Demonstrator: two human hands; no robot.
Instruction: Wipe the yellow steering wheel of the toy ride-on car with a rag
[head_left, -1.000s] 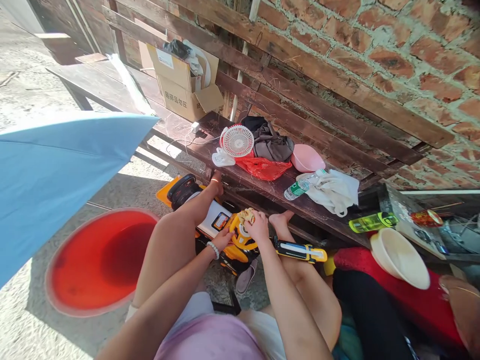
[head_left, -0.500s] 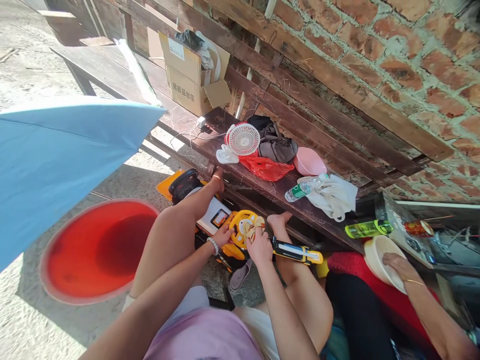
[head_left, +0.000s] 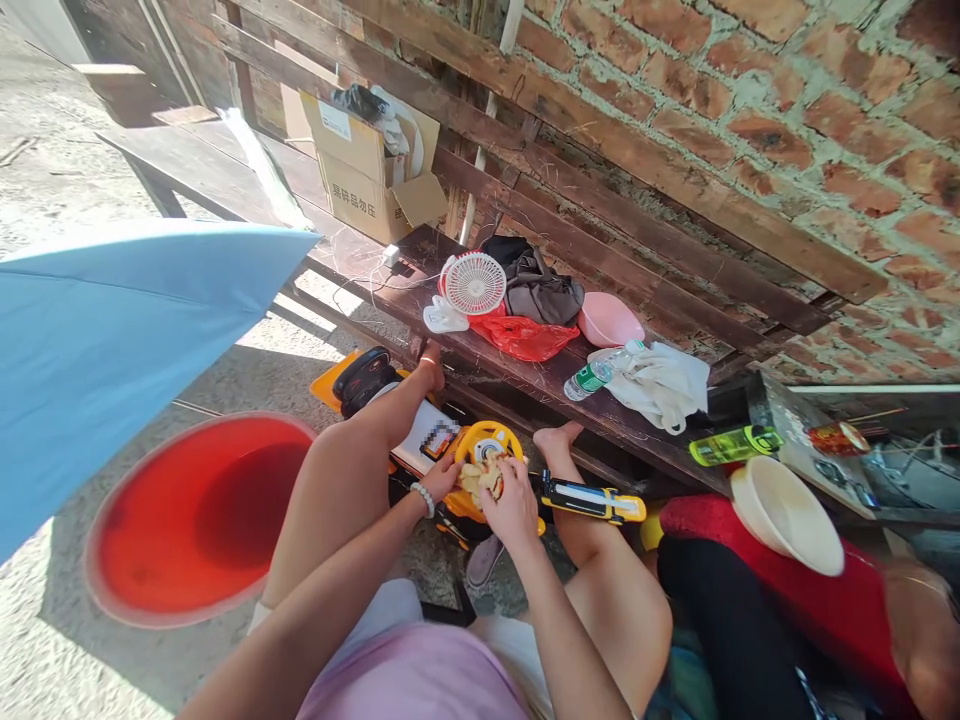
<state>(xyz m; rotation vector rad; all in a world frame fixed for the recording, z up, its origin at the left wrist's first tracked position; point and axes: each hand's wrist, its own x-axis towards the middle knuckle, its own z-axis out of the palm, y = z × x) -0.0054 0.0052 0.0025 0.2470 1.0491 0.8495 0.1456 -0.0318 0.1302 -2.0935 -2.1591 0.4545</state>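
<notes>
A small, crumpled cream-and-brown piece (head_left: 486,478) sits between my hands, its exact kind too small to tell. My left hand (head_left: 442,478), with a beaded bracelet at the wrist, pinches its left edge. The fingers of my right hand (head_left: 513,505) are closed round its right side. Just behind and below is the yellow steering wheel (head_left: 504,432) of a yellow-and-black ride-on toy (head_left: 420,425), which stands between my legs. The toy's yellow-and-black arm (head_left: 592,500) sticks out to the right, past my right hand.
A red tub (head_left: 142,520) stands on the ground at left, below a blue umbrella (head_left: 135,300). On the wooden bench (head_left: 375,275) are a carton (head_left: 352,190), a white fan (head_left: 476,283), a red bag (head_left: 525,335) and a bottle (head_left: 592,378). At right, a person sits by a cream basin (head_left: 787,515).
My left hand has come off the wheel's edge onto the cream-and-brown piece, and both hands have shifted slightly left. The other person's hand has left the basin, which is now tilted differently.
</notes>
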